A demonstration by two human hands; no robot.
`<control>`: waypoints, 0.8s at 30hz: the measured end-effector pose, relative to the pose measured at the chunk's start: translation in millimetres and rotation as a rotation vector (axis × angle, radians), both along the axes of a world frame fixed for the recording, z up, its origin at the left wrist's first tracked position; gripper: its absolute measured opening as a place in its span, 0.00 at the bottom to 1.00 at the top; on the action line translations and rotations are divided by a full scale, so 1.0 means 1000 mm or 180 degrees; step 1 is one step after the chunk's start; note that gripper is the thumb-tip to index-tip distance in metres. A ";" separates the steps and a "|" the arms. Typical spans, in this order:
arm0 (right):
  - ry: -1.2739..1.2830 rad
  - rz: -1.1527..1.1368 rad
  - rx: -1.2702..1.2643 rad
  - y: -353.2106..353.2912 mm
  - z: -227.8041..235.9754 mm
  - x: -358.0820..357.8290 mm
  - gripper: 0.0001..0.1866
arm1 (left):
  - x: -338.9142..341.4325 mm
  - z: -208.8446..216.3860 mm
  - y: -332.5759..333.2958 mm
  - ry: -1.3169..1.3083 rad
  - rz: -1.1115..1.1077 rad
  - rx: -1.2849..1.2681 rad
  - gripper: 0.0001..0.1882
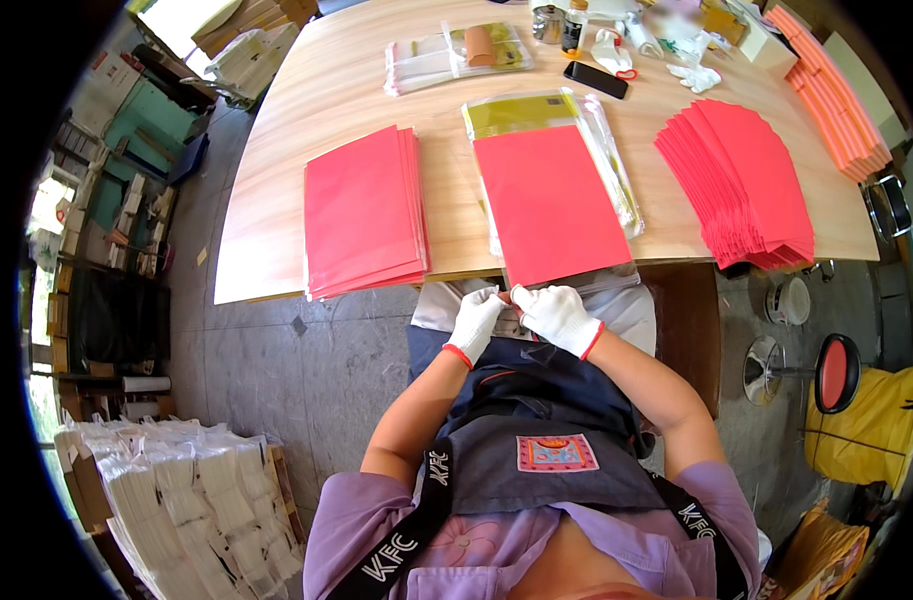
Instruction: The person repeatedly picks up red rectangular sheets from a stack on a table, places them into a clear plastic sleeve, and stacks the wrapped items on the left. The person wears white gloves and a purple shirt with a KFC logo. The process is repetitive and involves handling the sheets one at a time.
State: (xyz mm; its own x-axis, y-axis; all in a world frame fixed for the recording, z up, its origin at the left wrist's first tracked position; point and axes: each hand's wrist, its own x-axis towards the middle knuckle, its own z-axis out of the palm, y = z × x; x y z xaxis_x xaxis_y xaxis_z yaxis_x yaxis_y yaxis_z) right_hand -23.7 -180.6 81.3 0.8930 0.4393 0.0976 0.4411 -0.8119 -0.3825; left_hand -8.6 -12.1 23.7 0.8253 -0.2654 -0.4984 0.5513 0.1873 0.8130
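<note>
My left hand [478, 322] and my right hand [559, 318] wear white gloves with red cuffs. They meet just off the table's near edge, over my lap, with fingers closed together. What they pinch is too small to make out. Just beyond them, a red sheet [551, 200] overhangs the edge, lying on a pile of clear plastic bags [516, 115] with an olive-gold band. Left of it sits a stack of red sheets [361, 210], seemingly in clear sleeves. On the right, a thick pile of red sheets [746, 180] is fanned out.
Farther back on the wooden table [266, 200] lie more clear bags [426, 62], a black phone [595, 80], a bottle [573, 28] and crumpled white gloves [696, 75]. Orange-pink stacks [836, 95] line the right. Bundled white stacks [186, 490] stand on the floor at left.
</note>
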 end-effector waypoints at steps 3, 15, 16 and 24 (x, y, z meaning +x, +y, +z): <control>0.1634 -0.0624 0.2939 -0.042 0.012 -0.010 0.07 | -0.005 0.018 -0.006 -0.0028 0.0251 -0.0115 0.10; 0.2643 -0.1117 -0.2468 -0.282 -0.103 -0.166 0.17 | -0.009 0.006 0.022 -0.2990 -0.0361 0.2795 0.08; 0.2776 -0.0801 -0.2414 -0.282 -0.114 -0.176 0.19 | -0.012 0.005 0.019 -0.3495 -0.0234 0.3247 0.11; -0.0963 -0.0809 -0.0117 -0.133 0.016 -0.026 0.26 | 0.007 0.024 0.001 -0.4872 -0.0458 0.3187 0.08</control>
State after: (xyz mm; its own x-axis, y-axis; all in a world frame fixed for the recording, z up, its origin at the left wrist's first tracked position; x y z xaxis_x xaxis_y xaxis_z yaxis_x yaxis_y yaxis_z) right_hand -50.0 -313.9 97.5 0.9071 0.2160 0.3613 0.3126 -0.9204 -0.2347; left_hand -1.4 -11.1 47.9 0.6553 -0.4784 0.5846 -0.7288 -0.6040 0.3226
